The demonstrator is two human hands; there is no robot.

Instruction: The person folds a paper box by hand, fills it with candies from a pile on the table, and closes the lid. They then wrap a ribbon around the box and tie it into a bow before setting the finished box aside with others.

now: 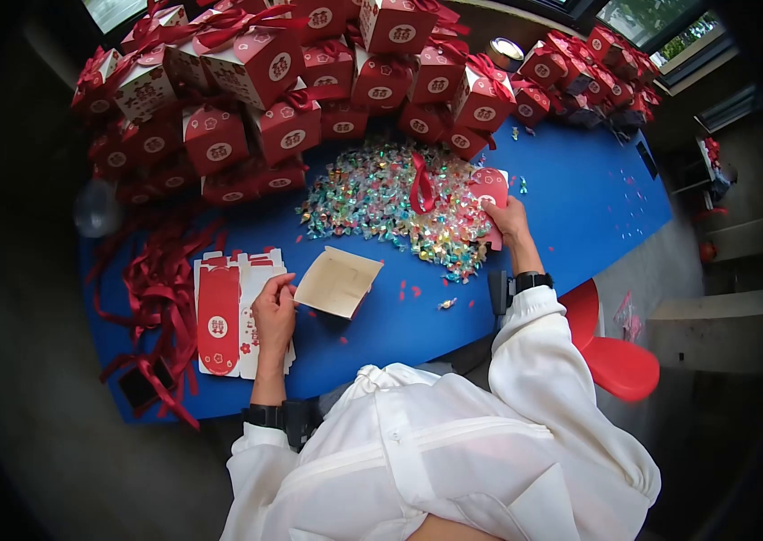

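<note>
My left hand (273,317) rests at the right edge of a stack of flattened red and white gift boxes (218,311), its fingers loosely bent and holding nothing I can see. Just right of its fingertips stands an open gift box (338,280), its pale inside facing up. Over on the right, my right hand (509,223) is closed on a red printed card piece (490,187) at the edge of a heap of wrapped candies (359,203). A loop of red ribbon (421,185) lies on the candies.
Finished gift boxes (255,68) with red ribbons are piled along the far side, and more boxes (580,72) stand at the back right. Loose red ribbons (156,279) lie at the left of the blue table (580,203). A red chair (616,365) stands at the right.
</note>
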